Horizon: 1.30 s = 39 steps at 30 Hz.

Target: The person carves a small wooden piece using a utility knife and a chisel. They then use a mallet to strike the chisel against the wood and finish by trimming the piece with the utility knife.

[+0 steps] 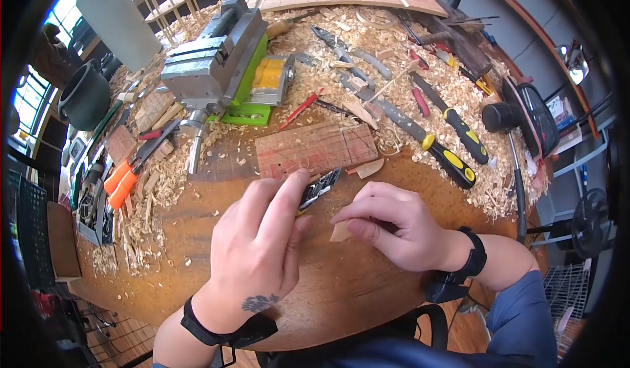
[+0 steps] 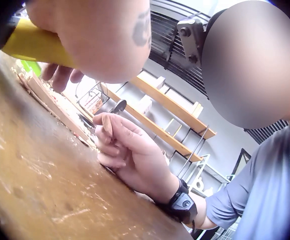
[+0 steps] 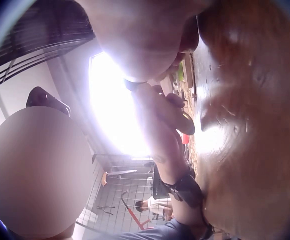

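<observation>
My left hand (image 1: 257, 227) grips a tool with a yellow and black handle (image 2: 35, 42). Its dark, shiny flat part (image 1: 321, 189) sticks out past the fingers in the head view; the hand hides much of the rest, and I cannot tell its exact kind. To the right, my right hand (image 1: 401, 227) pinches a small, thin piece of wood (image 1: 340, 232) between thumb and fingers, low over the tabletop. That wood piece (image 2: 107, 124) also shows at the fingertips in the left wrist view. The two hands are apart, with the tool's flat part between them.
Beyond the hands, a marked wooden board (image 1: 315, 150) lies on the brown table (image 1: 328, 302). A metal vise (image 1: 210, 63) stands back left. Wood shavings surround chisels with black and yellow handles (image 1: 449, 162), a mallet (image 1: 500, 117) and orange-handled tools (image 1: 119, 184).
</observation>
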Motion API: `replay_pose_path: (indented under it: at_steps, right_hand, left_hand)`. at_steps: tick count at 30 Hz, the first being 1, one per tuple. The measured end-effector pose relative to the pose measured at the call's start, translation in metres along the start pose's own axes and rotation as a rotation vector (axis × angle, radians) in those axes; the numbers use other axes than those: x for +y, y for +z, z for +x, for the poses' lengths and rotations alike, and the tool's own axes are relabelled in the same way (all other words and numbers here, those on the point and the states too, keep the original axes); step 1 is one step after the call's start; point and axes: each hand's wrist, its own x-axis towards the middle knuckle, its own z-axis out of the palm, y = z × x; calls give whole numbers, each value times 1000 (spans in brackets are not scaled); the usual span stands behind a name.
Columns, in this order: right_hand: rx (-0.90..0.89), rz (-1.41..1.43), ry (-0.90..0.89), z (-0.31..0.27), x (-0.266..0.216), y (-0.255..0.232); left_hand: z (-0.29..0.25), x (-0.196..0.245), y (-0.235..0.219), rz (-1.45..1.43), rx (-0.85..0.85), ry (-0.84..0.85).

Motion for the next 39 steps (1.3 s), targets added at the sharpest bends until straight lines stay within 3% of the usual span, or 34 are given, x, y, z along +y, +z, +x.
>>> replay_pose_path:
  at_steps: [2,4,5,7,9,11,14,16,19,30,37,39]
  right_hand:
    - [34,-70,-91,2,-1,-2]
    - [-25,-14,132,3,-11,-9]
    - [-22,-12,133,4,-7,-11]
    - [-23,-62,53,7,3,-15]
    - [-42,-106,110,12,4,-21]
    - [-45,-181,-101,15,16,-24]
    - [-89,-193,-67,14,16,-26]
    - [-127,-218,-46,15,17,-28]
    - [-127,-216,-113,17,20,-27]
    - [-113,-226,-152,15,26,-24]
    - [-115,-144,-143,18,25,-31]
    - [-172,-36,3,19,20,-37]
  left_hand:
    - [3,2,-5,40,-29,-40]
    - [5,-6,-6,70,-37,18]
    - [7,-9,-7,102,-39,80]
    - [8,-10,-10,73,-59,69]
    - [7,-10,-12,68,-43,1]
    - [8,-8,-11,65,-40,-13]
    - [8,-6,-9,38,-3,10]
    - [9,-3,-12,34,-147,34]
    - [7,-2,-12,89,-230,56]
    - [1,-6,8,194,-215,228]
    - [1,-10,12,180,-196,241]
    - [3,-10,8,186,-205,238]
